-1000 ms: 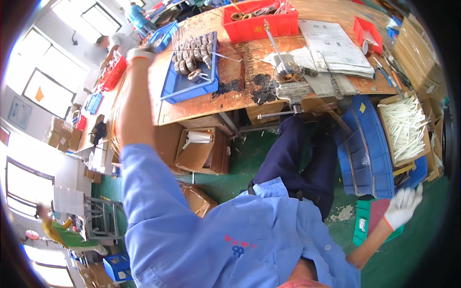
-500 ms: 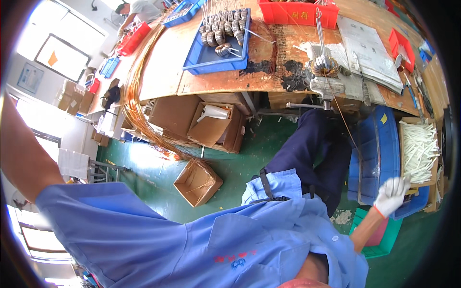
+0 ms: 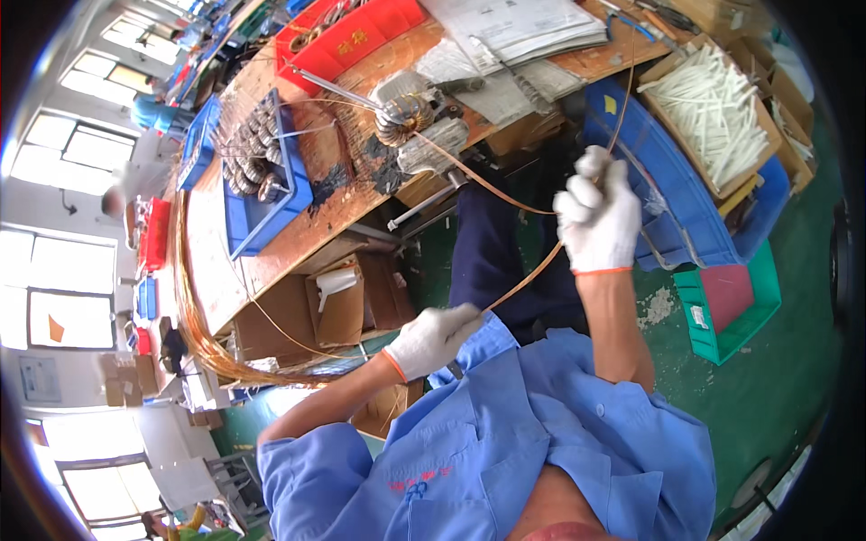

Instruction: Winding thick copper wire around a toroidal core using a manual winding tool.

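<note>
My left hand point(image 3: 433, 341), in a white knit glove, is closed on a copper wire point(image 3: 530, 278) in front of my waist. My right hand point(image 3: 600, 212), gloved too, pinches the same wire higher up, beside the large blue bin point(image 3: 663, 171). Between the two hands the wire bows in a loose curve. From the right hand one stretch runs to a ring-shaped coil point(image 3: 401, 120) wound with copper, and another rises toward the upper right. The coil sits in a clamp point(image 3: 433, 147) at the bench edge, with metal rods beside it. Fingertips are partly hidden.
On the wooden bench point(image 3: 271, 261) stand a blue tray point(image 3: 239, 236) of finished coils and a red bin point(image 3: 361, 43). A long copper wire bundle point(image 3: 185, 307) hangs off its left end. At right are a box of white strips point(image 3: 708, 113) and a green crate point(image 3: 767, 302).
My left hand has come into view from the far left and now grips wire. My right hand has moved up and inward from beside the strip box onto the wire. The view has turned.
</note>
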### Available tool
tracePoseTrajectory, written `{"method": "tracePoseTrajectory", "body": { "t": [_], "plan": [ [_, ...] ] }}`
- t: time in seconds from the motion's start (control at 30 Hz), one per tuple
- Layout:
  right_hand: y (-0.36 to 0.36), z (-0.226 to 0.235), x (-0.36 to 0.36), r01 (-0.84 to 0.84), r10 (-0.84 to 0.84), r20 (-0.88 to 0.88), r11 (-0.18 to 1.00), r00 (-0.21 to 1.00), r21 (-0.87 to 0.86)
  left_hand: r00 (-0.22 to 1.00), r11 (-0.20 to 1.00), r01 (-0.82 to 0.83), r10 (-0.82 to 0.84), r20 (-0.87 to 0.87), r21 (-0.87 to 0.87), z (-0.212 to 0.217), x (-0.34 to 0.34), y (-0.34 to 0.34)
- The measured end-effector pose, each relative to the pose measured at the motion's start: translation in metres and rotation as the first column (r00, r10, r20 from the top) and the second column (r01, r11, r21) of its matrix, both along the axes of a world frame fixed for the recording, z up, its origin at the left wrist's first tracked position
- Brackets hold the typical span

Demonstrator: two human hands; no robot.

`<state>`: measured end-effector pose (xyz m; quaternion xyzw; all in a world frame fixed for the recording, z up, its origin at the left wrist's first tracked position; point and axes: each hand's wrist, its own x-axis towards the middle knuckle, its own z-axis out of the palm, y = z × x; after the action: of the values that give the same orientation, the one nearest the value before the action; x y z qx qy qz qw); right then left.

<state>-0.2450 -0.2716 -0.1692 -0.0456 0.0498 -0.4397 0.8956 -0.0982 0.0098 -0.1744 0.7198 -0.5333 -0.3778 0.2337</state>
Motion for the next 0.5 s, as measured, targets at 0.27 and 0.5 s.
{"method": "tracePoseTrajectory", "body": {
  "t": [0.27,0.5],
  "plan": [
    [-0.013,-0.014,-0.016,0.028,-0.123,-0.39,0.97,0.913,-0.24,0.781,0.77,0.314,-0.542,0.31,0.555,-0.031,0.05,0.119],
    [0.066,-0.012,-0.027,-0.365,0.199,-0.484,0.889,0.852,-0.276,0.944,0.864,-0.224,0.077,-0.322,-0.45,0.052,0.0,-0.14]
  ]
}}
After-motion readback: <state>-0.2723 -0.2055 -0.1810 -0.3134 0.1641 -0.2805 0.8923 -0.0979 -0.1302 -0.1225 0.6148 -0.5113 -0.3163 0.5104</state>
